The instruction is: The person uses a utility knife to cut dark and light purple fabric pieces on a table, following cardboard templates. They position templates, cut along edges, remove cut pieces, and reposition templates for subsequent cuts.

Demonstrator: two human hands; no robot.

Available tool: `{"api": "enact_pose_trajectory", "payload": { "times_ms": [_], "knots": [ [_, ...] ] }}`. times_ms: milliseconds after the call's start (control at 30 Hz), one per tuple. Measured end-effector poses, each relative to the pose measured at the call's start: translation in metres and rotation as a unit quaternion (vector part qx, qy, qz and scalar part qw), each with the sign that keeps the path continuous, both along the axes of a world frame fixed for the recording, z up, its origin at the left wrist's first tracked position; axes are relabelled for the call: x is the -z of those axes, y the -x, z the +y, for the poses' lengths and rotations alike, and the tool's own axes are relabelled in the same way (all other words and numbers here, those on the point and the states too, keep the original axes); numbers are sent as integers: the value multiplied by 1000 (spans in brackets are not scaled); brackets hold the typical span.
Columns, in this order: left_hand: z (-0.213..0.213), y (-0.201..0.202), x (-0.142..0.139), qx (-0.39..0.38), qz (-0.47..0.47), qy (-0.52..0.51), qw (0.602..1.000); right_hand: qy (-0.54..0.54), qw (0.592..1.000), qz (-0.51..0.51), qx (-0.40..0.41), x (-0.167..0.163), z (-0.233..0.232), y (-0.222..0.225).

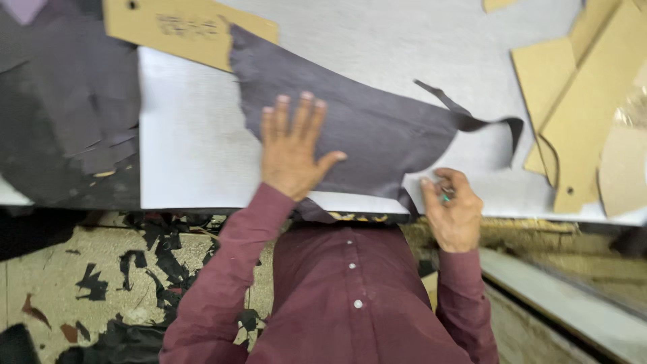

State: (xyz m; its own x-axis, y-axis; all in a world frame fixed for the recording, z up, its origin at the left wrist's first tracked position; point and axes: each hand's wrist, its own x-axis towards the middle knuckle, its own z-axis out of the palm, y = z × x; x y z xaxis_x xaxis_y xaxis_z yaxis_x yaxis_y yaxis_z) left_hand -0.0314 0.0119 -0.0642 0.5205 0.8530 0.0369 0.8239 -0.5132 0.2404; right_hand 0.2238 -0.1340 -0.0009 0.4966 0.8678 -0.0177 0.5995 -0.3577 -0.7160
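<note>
A dark purplish-grey piece of leather-like material [377,128] lies spread on a pale grey cutting table [189,148]. My left hand [293,145] rests flat on it, fingers spread. My right hand [453,209] is at the material's near edge by the table's front, fingers curled around a small tool with a green part [445,197]. A thin curled strip [485,121] of the same material trails off to the right.
Tan cardboard patterns [579,108] are stacked at the right, another [182,30] lies at the top left. Dark material pieces [67,114] cover the table's left end. Dark scraps [155,256] litter the floor below.
</note>
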Motion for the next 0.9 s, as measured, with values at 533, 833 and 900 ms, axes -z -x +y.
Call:
{"api": "enact_pose_trajectory", "payload": {
  "times_ms": [533,833,900],
  "knots": [
    [-72,28,-24,25,2,-7,1000,76,996,-19,-48,-8,-23,33],
    [-106,68,-40,90,-52,12,994,29,997,-43,-55,-7,-30,36],
    [-109,76,-46,83,-85,0,993,42,998,-24,-30,-7,-30,39]
  ]
}}
